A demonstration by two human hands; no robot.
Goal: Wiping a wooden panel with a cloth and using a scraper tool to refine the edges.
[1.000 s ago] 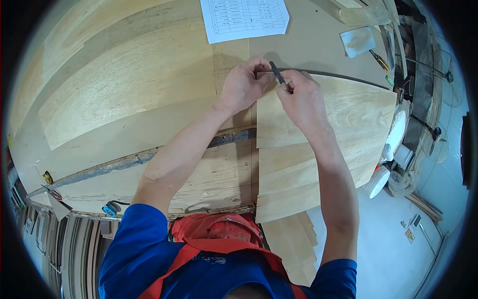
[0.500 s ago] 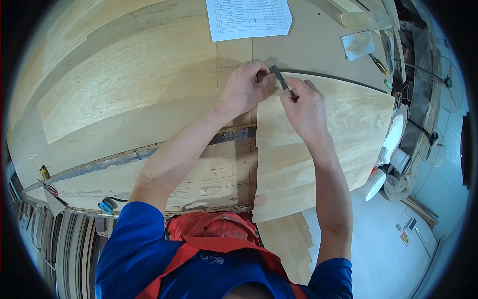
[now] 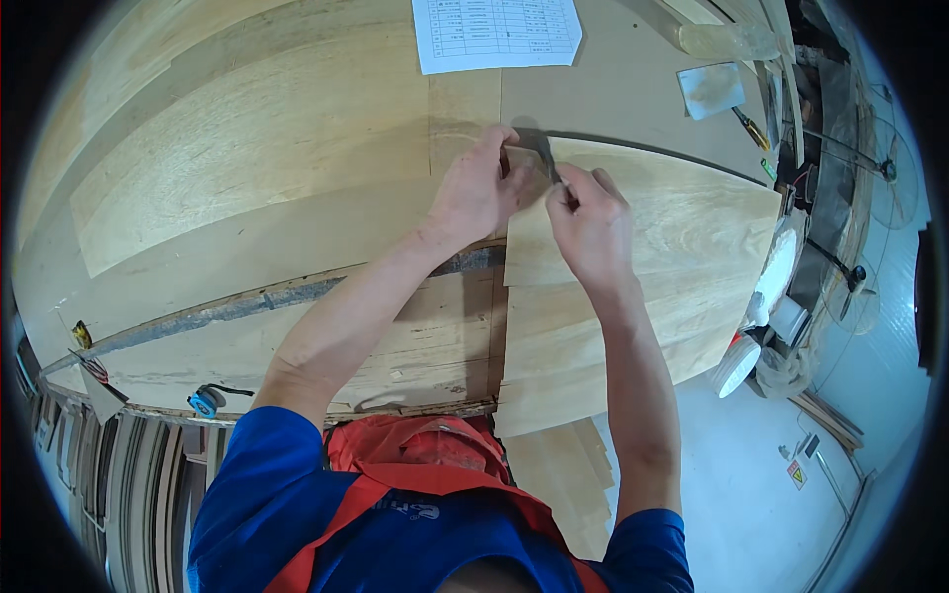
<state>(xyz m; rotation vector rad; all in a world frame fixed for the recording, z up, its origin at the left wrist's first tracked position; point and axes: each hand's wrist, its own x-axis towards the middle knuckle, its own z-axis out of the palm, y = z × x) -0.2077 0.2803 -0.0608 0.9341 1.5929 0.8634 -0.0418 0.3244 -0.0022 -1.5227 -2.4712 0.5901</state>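
Note:
My right hand (image 3: 591, 225) is closed around a dark, narrow, flat tool (image 3: 548, 156) at the left end of the pale wood veneer sheets (image 3: 652, 212). The tool is blurred and its exact kind cannot be made out. Opposite it, my left hand (image 3: 474, 193) has its fingers curled and pinches a thin pale strip (image 3: 522, 151), whose far part runs between the two hands. Under the sheets' upper edge shows a dark band (image 3: 652, 151). Both hands are close together over the board.
A printed sheet (image 3: 497, 38) lies at the far side. Far right are a whitish square plate (image 3: 711, 90) and a yellow-black screwdriver (image 3: 751, 128). A blue tape measure (image 3: 205, 401) sits on the near left edge. A long grey-black strip (image 3: 287, 296) crosses the left boards.
The dark tool has dropped lower between my hands and blurs with motion. My right hand has shifted slightly left and down. A pale strip now shows at my left hand.

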